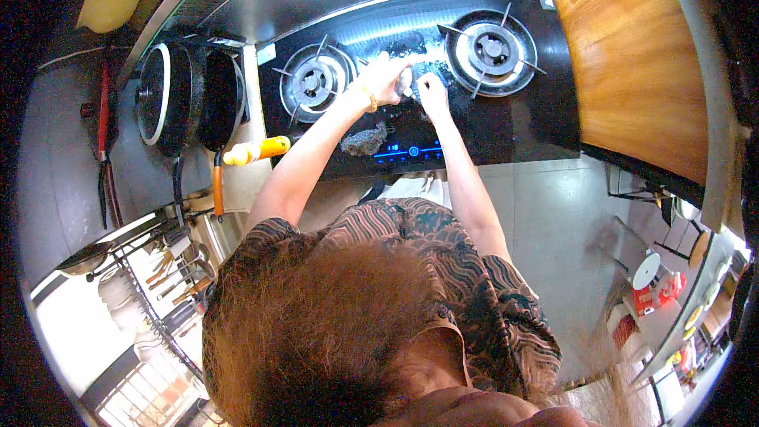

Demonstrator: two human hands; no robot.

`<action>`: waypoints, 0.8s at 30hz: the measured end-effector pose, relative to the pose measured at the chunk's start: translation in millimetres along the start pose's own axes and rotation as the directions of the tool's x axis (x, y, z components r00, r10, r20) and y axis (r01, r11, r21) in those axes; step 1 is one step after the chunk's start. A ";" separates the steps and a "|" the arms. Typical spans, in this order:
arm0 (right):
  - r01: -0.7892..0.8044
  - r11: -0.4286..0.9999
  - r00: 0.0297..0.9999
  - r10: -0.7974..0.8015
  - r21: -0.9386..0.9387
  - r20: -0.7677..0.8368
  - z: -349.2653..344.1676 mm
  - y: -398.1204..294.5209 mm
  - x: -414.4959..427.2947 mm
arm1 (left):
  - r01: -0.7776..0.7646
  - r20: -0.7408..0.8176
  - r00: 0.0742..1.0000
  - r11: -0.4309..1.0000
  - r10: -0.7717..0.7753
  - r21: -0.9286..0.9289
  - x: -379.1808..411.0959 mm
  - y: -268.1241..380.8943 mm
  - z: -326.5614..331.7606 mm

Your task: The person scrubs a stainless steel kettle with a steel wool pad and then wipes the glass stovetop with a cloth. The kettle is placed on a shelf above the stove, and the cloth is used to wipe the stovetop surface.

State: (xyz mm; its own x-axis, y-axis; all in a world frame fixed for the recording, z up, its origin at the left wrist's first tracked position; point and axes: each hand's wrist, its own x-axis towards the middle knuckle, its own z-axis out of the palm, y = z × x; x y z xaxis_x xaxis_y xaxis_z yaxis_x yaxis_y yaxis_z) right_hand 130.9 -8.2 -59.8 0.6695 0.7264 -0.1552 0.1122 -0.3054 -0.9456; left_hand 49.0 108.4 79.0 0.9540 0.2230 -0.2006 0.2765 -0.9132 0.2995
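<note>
My left hand (382,80), with a yellow band on its wrist, is over the middle of a black glass gas cooktop (533,124). Its fingers are closed around a small whitish object (405,82), possibly a bottle, mostly hidden by glare and the hand. Just right of it, my right hand (433,95) is curled close to the glass; whether anything is inside it cannot be made out. White spots and wet-looking glare mark the surface beyond both hands. Between my left forearm and the lit control panel (413,151) lies a crumpled grey scouring pad or cloth (364,139).
A left burner (311,83) and a right burner (491,52) with metal pan supports flank my hands. A yellow bottle (258,150) lies left of my left forearm. Pans (172,95) hang on the left wall. A wooden panel (634,59) bounds the right side.
</note>
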 end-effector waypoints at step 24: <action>-0.027 0.904 0.964 -0.090 0.428 0.250 13.0 5.2 63.0 | 0.064 0.069 0.997 0.951 -0.045 -0.303 9.3 -17.5 8.3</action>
State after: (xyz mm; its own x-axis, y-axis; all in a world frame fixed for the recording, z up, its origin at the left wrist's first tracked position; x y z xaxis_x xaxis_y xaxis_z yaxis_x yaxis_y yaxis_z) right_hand 164.2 44.0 -78.2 0.4515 0.8818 -0.1360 -0.2304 -0.0321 -0.9726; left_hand 52.0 123.7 64.1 0.9302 0.2395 -0.2782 0.3592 -0.7506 0.5546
